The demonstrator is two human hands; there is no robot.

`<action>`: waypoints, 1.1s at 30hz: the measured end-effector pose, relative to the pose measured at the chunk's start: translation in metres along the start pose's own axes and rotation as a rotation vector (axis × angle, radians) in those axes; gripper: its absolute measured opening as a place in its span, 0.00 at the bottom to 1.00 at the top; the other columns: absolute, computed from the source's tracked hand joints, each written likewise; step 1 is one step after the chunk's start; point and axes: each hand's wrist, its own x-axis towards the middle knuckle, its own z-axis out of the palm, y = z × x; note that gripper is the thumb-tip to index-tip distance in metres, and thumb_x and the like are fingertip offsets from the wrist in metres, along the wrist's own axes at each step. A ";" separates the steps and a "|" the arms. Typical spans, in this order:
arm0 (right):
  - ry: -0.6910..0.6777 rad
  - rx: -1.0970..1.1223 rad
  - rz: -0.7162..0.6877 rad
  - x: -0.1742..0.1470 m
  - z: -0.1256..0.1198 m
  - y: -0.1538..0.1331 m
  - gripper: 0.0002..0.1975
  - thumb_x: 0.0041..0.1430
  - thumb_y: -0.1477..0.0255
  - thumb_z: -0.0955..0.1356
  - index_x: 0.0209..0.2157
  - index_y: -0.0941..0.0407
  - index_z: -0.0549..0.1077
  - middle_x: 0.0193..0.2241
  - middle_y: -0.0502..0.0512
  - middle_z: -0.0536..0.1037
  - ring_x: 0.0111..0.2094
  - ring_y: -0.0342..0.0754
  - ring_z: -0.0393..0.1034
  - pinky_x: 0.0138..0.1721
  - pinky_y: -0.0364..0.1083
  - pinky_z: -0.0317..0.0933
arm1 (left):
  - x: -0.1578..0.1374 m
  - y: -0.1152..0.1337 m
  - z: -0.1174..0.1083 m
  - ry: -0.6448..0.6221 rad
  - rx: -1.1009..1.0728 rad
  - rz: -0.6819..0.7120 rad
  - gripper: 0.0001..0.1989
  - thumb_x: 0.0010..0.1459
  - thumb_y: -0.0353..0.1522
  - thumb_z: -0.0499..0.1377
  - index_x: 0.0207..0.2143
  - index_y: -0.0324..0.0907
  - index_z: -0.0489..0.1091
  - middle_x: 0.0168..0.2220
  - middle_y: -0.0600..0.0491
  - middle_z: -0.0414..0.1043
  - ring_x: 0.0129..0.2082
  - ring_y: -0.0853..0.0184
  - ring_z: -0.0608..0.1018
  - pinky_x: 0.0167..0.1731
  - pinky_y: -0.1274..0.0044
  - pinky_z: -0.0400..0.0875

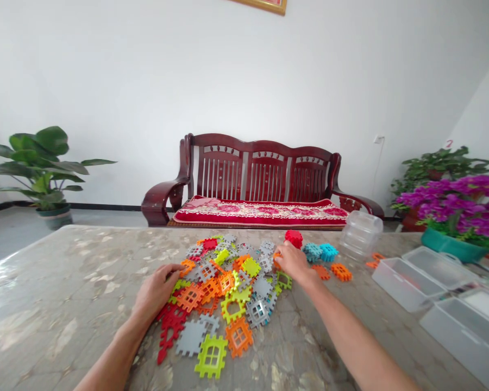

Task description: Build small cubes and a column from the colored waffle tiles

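A heap of flat, toothed plastic building tiles in orange, lime, grey and red lies between my hands. My left hand (pixel 157 288) rests at its left edge, fingers stretched out and touching an orange tile (pixel 188 266). At the far right of the heap, my right hand (pixel 294 262) is closed on an orange tile (pixel 276 260), partly hidden by the fingers. Just behind that hand stands a red stack of tiles (pixel 294 238). Blue tiles (pixel 328 251) and an orange stack (pixel 341 272) sit to its right. A lime window tile (pixel 211 355) lies nearest me.
On the right stand a clear plastic container (pixel 361 233), an open translucent box (pixel 407 285) with its lid raised, and another box (pixel 468 331). Purple flowers in a teal pot (pixel 452 245) are beyond. A wooden bench (pixel 264 168) is behind the patterned table (pixel 73 309).
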 end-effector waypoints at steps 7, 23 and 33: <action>0.300 0.410 -0.060 -0.026 0.004 0.031 0.08 0.58 0.74 0.65 0.34 0.55 0.77 0.35 0.54 0.78 0.38 0.48 0.72 0.40 0.44 0.61 | -0.001 0.002 -0.001 0.013 0.010 0.001 0.20 0.56 0.42 0.50 0.40 0.47 0.77 0.45 0.52 0.79 0.44 0.60 0.79 0.48 0.72 0.69; 0.192 0.239 -0.097 -0.068 0.030 0.036 0.25 0.51 0.76 0.67 0.53 0.55 0.73 0.53 0.57 0.75 0.55 0.55 0.65 0.58 0.51 0.56 | -0.001 0.009 -0.005 0.013 0.011 -0.005 0.19 0.55 0.42 0.51 0.40 0.48 0.78 0.45 0.52 0.80 0.44 0.60 0.78 0.48 0.73 0.70; 0.210 0.113 -0.167 -0.071 0.039 0.031 0.17 0.64 0.68 0.63 0.52 0.54 0.74 0.51 0.57 0.77 0.52 0.53 0.68 0.55 0.51 0.57 | -0.002 0.012 -0.008 -0.006 0.041 -0.003 0.20 0.55 0.42 0.50 0.40 0.47 0.78 0.45 0.51 0.79 0.45 0.59 0.79 0.48 0.72 0.70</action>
